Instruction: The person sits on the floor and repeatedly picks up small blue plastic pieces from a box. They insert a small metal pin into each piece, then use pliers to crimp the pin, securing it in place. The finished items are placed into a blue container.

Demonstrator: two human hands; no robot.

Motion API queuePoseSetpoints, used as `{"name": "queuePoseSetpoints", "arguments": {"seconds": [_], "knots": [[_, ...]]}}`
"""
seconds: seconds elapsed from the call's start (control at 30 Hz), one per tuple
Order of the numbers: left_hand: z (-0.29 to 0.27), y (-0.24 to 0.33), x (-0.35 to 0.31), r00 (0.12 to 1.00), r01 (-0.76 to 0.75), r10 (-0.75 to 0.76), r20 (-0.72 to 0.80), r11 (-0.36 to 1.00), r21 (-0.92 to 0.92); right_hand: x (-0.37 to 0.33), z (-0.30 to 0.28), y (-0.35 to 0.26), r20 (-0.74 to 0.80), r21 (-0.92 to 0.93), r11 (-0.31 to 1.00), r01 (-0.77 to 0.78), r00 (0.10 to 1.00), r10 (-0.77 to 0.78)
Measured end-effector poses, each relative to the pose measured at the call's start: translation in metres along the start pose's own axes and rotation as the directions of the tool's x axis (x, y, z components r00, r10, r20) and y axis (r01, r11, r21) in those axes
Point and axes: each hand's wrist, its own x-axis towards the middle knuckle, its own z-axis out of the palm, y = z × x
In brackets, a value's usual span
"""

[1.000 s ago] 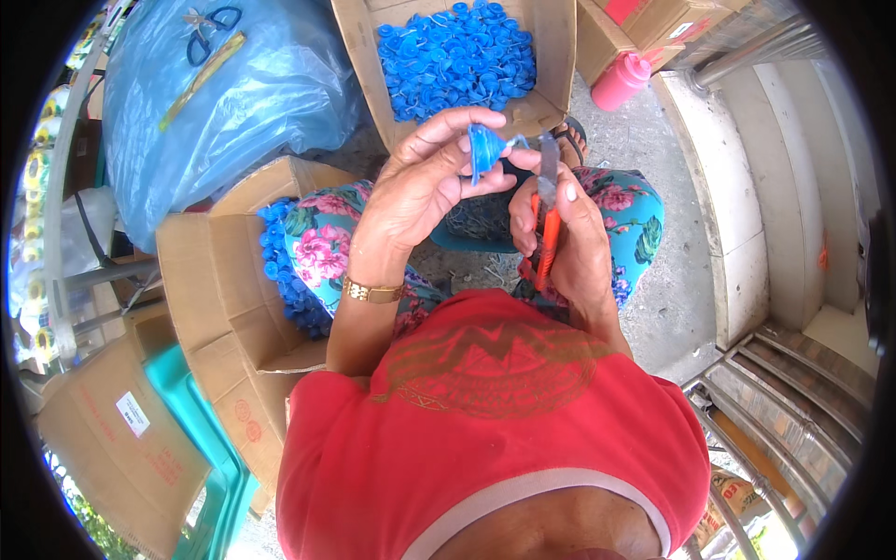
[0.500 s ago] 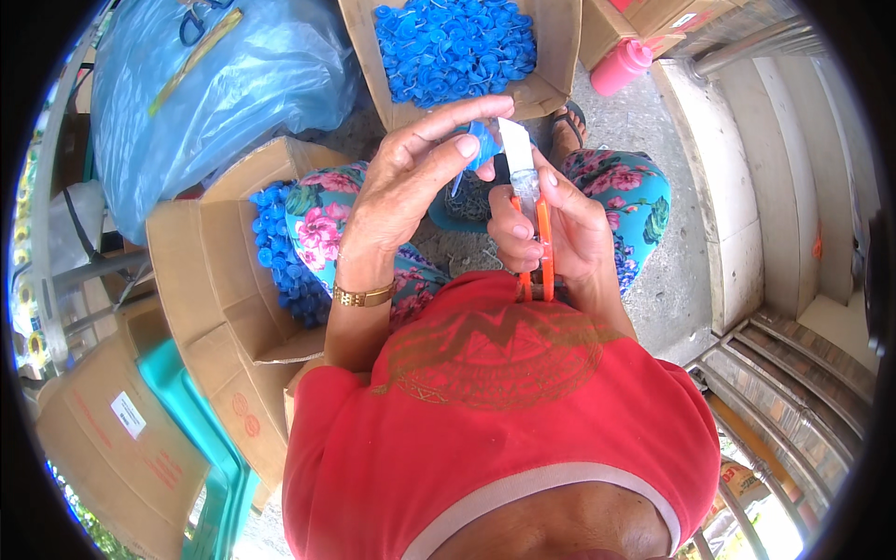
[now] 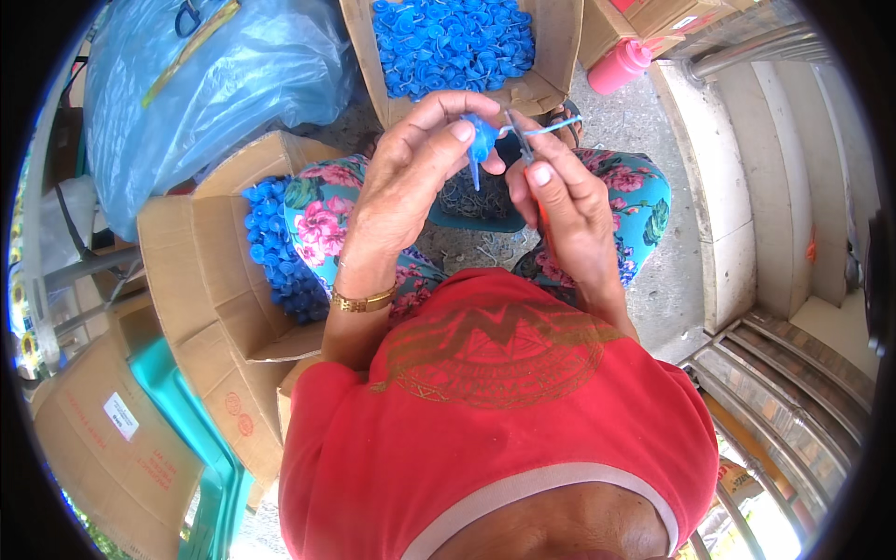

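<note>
My left hand (image 3: pixel 401 173) holds a small blue piece (image 3: pixel 483 140) between thumb and fingers. It looks like a blue wax candle, and a pointed blue end hangs down from it. A light-blue strand (image 3: pixel 555 125) runs from its side toward the right, past the blades. Closed around the orange handles of a pair of scissors (image 3: pixel 525 145), my right hand (image 3: pixel 574 210) keeps the narrow edge of the blades at the strand, close beside the blue piece. Much of the handles is hidden by the fingers.
Ahead is a cardboard box (image 3: pixel 558 58) of similar blue pieces; another open box (image 3: pixel 215 233) with more is by my left knee. Below my hands sits a dark tub (image 3: pixel 457 217) with strand clippings. A pink bottle (image 3: pixel 620 65) stands far right, a blue plastic bag (image 3: pixel 252 84) far left.
The scissors have turned from showing their broad blade to edge-on and now meet the strand. The blue piece has turned in my left hand, its strand now stretching out to the right.
</note>
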Motion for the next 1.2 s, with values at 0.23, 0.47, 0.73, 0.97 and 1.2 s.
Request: {"name": "queuePoseSetpoints", "arguments": {"seconds": [0.23, 0.47, 0.73, 0.97, 1.2], "knots": [[0.01, -0.002, -0.005, 0.998, -0.038, 0.048, -0.049, 0.982, 0.183, 0.014, 0.012, -0.015, 0.278, -0.881, 0.209, 0.425, 0.822, -0.497], [0.01, 0.003, -0.011, 0.992, -0.113, 0.126, -0.032, 0.957, 0.266, 0.009, 0.014, -0.036, 0.194, -0.863, 0.4, 0.308, 0.934, -0.3], [-0.006, -0.002, -0.029, 0.981, 0.026, -0.001, -0.195, 0.992, 0.125, 0.015, -0.036, -0.048, -0.194, -0.887, 0.46, 0.028, 0.882, -0.428], [-0.026, -0.054, -0.006, 0.979, 0.128, -0.181, -0.096, 0.905, -0.405, 0.003, -0.004, -0.034, -0.134, -0.632, 0.775, -0.014, 0.987, -0.092], [-0.014, -0.035, -0.003, 0.979, 0.097, -0.119, -0.164, 0.986, -0.136, -0.004, 0.001, -0.012, -0.039, -0.44, 0.897, 0.039, 0.997, -0.063]]}}
